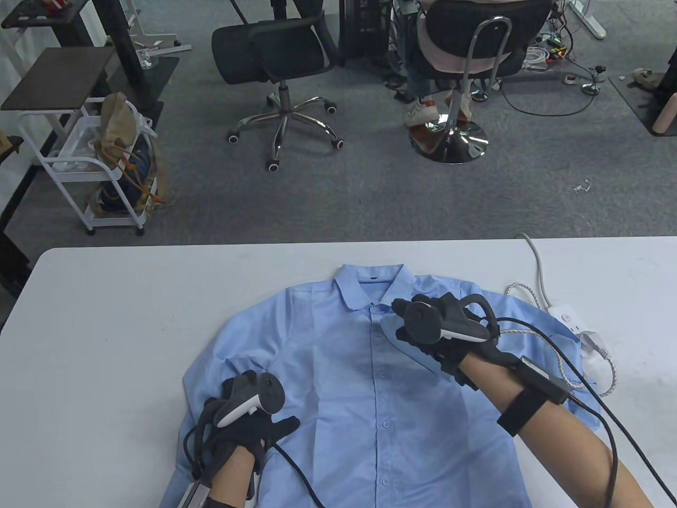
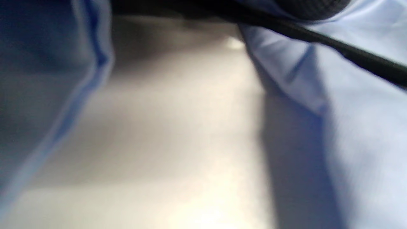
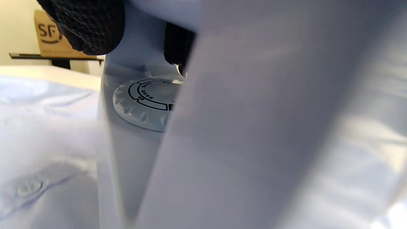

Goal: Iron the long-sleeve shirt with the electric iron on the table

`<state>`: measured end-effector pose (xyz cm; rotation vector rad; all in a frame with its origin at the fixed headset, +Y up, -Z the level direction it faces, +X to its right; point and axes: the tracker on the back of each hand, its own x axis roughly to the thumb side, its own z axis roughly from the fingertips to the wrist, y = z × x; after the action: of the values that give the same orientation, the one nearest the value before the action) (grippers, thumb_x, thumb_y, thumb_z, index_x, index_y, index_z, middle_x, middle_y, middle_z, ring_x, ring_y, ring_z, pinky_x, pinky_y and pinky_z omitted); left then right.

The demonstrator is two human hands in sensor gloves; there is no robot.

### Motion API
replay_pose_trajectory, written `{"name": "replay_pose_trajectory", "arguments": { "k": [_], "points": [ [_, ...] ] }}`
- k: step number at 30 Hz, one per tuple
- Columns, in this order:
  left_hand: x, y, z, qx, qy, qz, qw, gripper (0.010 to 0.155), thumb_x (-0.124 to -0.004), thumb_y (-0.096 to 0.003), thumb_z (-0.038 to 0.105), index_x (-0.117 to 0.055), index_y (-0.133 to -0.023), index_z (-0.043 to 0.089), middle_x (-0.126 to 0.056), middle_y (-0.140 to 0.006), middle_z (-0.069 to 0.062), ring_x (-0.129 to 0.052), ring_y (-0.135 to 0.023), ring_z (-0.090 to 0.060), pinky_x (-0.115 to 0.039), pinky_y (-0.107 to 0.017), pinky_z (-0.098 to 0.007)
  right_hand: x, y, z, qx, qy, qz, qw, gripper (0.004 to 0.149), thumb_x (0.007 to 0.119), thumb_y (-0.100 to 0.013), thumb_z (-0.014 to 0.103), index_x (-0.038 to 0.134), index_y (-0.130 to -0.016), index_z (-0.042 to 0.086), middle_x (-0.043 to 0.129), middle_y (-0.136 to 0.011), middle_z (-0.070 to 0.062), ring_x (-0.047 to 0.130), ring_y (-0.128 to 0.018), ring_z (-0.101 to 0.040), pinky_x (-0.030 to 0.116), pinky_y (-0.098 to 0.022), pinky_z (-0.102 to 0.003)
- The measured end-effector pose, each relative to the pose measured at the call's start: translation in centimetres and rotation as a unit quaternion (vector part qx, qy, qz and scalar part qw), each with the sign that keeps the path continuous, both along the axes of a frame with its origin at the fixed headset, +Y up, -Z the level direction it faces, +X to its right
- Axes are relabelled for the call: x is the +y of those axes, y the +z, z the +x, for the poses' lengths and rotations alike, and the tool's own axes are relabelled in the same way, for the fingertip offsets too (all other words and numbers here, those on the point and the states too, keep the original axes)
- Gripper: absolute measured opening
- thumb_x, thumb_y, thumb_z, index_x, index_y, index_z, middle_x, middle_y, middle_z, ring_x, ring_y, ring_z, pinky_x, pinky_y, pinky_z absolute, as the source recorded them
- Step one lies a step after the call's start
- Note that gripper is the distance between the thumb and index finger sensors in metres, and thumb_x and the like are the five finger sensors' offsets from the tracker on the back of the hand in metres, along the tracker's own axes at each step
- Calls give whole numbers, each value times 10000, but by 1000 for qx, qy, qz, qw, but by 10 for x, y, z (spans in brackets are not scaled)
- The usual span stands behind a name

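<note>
Ironing looks midway: your shirt (image 1: 365, 391) lies buttoned and face up on the white table (image 1: 106, 317), chest fairly smooth, sleeves seemingly untouched. Your right hand (image 1: 439, 330) grips the iron (image 1: 394, 330) near the collar; your left hand (image 1: 254, 418) presses flat on the fabric. Office chairs (image 1: 275, 53) stand on grey carpet beyond.
</note>
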<state>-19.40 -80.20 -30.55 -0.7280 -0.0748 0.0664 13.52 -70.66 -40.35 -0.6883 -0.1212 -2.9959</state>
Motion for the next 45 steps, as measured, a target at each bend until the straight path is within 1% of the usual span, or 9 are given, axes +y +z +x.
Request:
{"name": "replay_pose_trajectory", "arguments": {
  "k": [4,11,16,23,26,33,38,40,45],
  "points": [
    [0,0,0,0,0,0,1000,994,-514,-506,711,25,-1160,190,120,-1147,-275,0,-1060,-639,-170,-647,-860,-24,-7,-6,-16,36,-22,999,633,740,-551,476,549,-1097,219,773,-851,-121,946,-514,-216,747,-603,-551],
    [0,0,0,1,0,-1,1000,996,-517,-505,710,24,-1160,190,120,-1147,-276,0,-1060,-638,-169,-649,-858,-33,-24,-6,-71,95,-9,993,624,724,-559,490,558,-1103,232,775,-863,-124,944,-500,-208,756,-600,-554],
    [0,0,0,1,0,-1,1000,996,-517,-504,710,24,-1159,190,120,-1147,-275,0,-1061,-637,-168,-648,-858,-33,-39,15,-110,101,-11,989,624,723,-564,471,558,-1104,205,771,-862,-150,942,-500,-229,750,-589,-577],
    [0,0,0,1,0,-2,1000,995,-517,-504,710,24,-1159,192,121,-1146,-274,1,-1059,-638,-169,-647,-859,-34,-62,72,-216,116,-25,969,635,719,-572,443,545,-1110,156,762,-860,-192,942,-498,-260,742,-567,-609],
    [0,-1,1,-2,-1,-2,1000,970,-516,-504,709,15,-1160,230,115,-1163,-224,-2,-1060,-641,-170,-648,-859,-34,-66,87,-239,112,-33,964,639,719,-573,444,543,-1112,151,763,-858,-194,942,-495,-258,745,-563,-609],
    [0,-1,1,-2,0,-4,1000,980,-522,-502,711,16,-1160,222,115,-1162,-224,-4,-1058,-645,-167,-646,-860,-36,-70,88,-245,138,-13,960,638,730,-565,426,554,-1111,146,761,-867,-213,943,-503,-282,733,-563,-626],
    [1,0,2,-9,-2,-17,1000,1014,-547,-490,726,6,-1155,196,123,-1150,-246,0,-1055,-648,-162,-645,-860,-39,-81,112,-248,152,10,957,640,711,-569,442,533,-1115,161,755,-875,-197,938,-503,-252,748,-572,-607],
    [5,2,4,-17,-7,-26,1000,1069,-582,-486,729,54,-1157,191,101,-1152,-262,-29,-1059,-655,-172,-645,-860,-40,-82,113,-252,154,9,955,640,707,-571,444,530,-1116,160,752,-877,-195,936,-503,-249,747,-574,-607],
    [11,8,11,-37,-39,-21,998,1088,-640,-472,725,-26,-1178,169,12,-1174,-306,-153,-1088,-666,-206,-645,-862,-41,-80,110,-253,168,21,953,638,700,-575,449,526,-1117,162,750,-878,-191,938,-491,-237,754,-570,-599]
  ]
}}
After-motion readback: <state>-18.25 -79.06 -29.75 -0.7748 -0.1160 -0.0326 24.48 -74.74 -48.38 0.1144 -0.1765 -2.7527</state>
